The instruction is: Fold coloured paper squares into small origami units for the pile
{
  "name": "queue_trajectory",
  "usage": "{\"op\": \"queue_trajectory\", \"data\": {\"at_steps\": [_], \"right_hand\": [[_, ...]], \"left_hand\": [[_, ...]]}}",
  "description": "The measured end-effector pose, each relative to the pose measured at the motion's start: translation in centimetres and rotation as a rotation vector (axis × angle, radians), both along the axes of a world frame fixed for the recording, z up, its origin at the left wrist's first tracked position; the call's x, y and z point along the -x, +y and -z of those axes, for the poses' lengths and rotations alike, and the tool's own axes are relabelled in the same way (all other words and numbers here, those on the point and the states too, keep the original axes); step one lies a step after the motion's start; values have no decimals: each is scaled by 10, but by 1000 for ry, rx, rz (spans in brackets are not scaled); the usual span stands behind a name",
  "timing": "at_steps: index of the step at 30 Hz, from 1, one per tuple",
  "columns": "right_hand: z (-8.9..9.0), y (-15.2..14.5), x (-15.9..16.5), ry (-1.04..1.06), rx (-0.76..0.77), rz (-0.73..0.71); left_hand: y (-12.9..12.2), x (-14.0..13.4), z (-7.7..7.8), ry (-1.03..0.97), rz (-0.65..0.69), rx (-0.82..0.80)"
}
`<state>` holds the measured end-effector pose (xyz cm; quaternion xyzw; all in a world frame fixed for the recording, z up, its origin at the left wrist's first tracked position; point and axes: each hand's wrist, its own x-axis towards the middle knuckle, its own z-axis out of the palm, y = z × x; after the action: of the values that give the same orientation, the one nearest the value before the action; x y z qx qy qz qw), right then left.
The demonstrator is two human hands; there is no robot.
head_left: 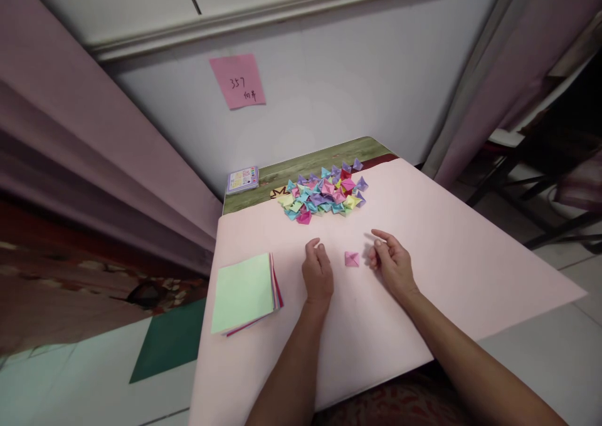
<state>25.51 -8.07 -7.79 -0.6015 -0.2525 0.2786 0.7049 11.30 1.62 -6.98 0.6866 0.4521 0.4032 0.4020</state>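
A small folded pink paper piece (352, 259) lies flat on the table between my two hands, touched by neither. To its left rests my left hand (318, 270), fingers loosely curled and apart from the thumb, with nothing visible in it. On the other side my right hand (392, 263) is held a little off the paper, index finger stretched out and the other fingers bent, holding nothing. Beyond both hands sits a heap of folded paper shapes (324, 191) in pink, purple, blue, yellow and red.
A stack of coloured paper squares (244, 293), light green on top, lies at the left. Behind it, near the wall, is a printed packet (243, 179). Pale pink sheeting (451, 244) covers the table (268, 187). A pink note (237, 81) hangs on the wall.
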Motion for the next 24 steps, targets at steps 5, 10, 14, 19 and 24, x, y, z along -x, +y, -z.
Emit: {"op": "queue_trajectory", "data": {"at_steps": [5, 10, 14, 19, 24], "right_hand": [[3, -2, -1, -269, 67, 71], [5, 0, 1, -608, 84, -42], [8, 2, 1, -662, 142, -72], [6, 2, 1, -682, 175, -21], [2, 1, 3, -682, 146, -65]], "left_hand": [[-3, -3, 0, -67, 146, -104], [-9, -7, 2, -22, 370, -280], [-8, -7, 4, 60, 392, -402], [-8, -4, 4, 125, 374, -408], [-8, -3, 5, 151, 381, -397]]}}
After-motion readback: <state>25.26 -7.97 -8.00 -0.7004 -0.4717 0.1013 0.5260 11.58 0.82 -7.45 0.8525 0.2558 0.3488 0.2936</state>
